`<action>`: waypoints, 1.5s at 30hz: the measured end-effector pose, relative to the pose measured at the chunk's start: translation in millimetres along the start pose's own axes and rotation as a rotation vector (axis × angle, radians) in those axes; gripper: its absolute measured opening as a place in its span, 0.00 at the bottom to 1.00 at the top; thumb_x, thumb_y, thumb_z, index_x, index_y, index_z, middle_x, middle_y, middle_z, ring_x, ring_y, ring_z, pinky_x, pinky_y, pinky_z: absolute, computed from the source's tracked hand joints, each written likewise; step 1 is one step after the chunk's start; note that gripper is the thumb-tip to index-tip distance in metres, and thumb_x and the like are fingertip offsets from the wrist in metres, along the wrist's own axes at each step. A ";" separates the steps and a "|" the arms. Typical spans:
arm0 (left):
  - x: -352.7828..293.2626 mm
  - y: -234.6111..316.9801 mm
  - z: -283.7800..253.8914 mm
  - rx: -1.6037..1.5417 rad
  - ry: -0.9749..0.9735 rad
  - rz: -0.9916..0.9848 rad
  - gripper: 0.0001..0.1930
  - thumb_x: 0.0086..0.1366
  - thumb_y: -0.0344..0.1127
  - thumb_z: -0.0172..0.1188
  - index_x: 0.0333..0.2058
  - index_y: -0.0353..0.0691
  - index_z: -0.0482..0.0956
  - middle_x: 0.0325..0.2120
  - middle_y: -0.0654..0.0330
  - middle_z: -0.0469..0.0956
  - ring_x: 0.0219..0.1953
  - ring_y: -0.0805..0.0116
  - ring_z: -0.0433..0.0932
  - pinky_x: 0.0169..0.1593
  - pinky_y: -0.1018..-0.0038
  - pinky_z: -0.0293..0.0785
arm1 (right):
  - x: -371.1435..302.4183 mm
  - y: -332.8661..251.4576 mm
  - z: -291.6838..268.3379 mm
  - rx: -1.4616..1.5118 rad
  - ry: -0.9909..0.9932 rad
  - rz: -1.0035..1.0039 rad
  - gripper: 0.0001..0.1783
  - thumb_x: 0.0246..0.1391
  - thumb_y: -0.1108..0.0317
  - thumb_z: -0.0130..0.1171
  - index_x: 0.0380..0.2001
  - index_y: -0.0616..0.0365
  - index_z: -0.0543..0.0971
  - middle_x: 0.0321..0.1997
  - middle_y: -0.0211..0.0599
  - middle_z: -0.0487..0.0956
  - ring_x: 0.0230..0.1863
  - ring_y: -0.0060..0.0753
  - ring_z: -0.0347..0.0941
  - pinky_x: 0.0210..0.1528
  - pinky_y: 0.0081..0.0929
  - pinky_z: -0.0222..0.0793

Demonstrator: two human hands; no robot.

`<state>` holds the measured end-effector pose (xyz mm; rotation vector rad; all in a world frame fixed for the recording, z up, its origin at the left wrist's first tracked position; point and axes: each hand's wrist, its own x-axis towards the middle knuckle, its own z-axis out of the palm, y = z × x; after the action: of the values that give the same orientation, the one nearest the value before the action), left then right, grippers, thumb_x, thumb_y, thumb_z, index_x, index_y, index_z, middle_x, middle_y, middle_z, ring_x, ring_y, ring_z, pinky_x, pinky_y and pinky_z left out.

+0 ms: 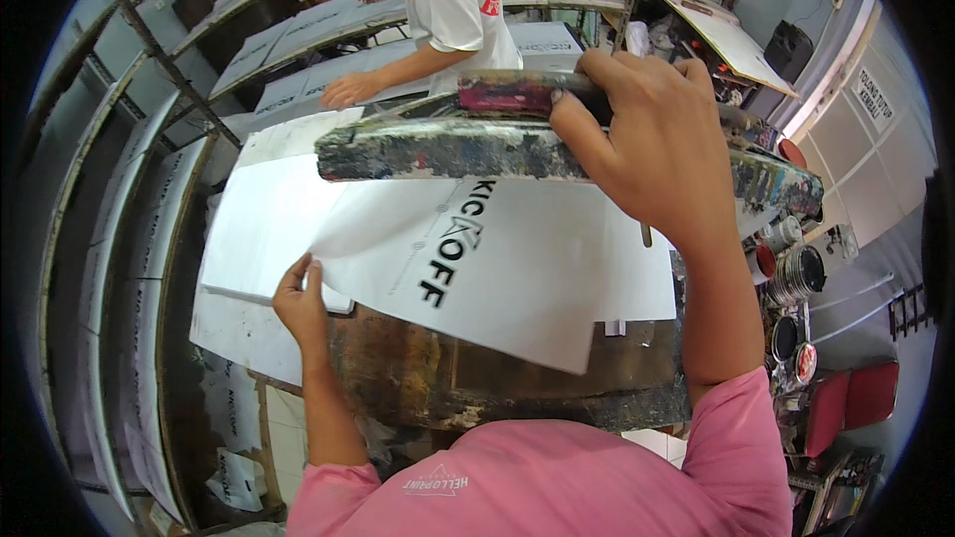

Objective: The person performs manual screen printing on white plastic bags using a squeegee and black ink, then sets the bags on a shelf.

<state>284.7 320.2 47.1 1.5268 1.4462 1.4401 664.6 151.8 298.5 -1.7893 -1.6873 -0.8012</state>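
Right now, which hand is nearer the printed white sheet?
Left. The left hand pinches the printed white sheet at its left edge. The right hand is above the sheet, gripping the handle of the paint-crusted screen frame.

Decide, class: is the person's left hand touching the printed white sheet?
Touching. The head view shows the left hand with its fingertips pinching the edge of the printed white sheet, lifting it, while the right hand grips the paint-stained frame.
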 end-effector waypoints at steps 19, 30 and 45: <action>-1.9 98.0 31.0 -0.372 -0.607 0.056 0.56 0.62 0.36 0.79 0.79 0.36 0.49 0.49 0.50 0.85 0.49 0.62 0.85 0.53 0.68 0.81 | -24.8 -11.6 -3.2 -0.029 -0.108 0.074 0.35 0.62 0.48 0.59 0.60 0.68 0.75 0.35 0.46 0.81 0.41 0.49 0.77 0.52 0.49 0.64; -145.4 46.6 20.8 -0.114 -0.694 -0.209 0.43 0.41 0.39 0.90 0.57 0.34 0.81 0.50 0.53 0.85 0.53 0.62 0.83 0.60 0.64 0.77 | -212.4 -36.9 47.5 0.187 -0.730 -0.020 0.27 0.62 0.48 0.66 0.56 0.55 0.83 0.47 0.42 0.79 0.51 0.48 0.74 0.55 0.45 0.65; -162.9 -26.9 31.5 0.387 -0.579 0.168 0.45 0.27 0.51 0.91 0.44 0.34 0.83 0.41 0.54 0.73 0.47 0.51 0.73 0.52 0.56 0.71 | -251.5 -30.5 140.0 0.255 -0.651 0.006 0.32 0.50 0.56 0.75 0.58 0.53 0.81 0.48 0.38 0.80 0.48 0.47 0.76 0.47 0.42 0.79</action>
<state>334.2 181.9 -34.6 2.1228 1.2922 0.7127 632.6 88.2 17.9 -1.9850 -2.0560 0.0336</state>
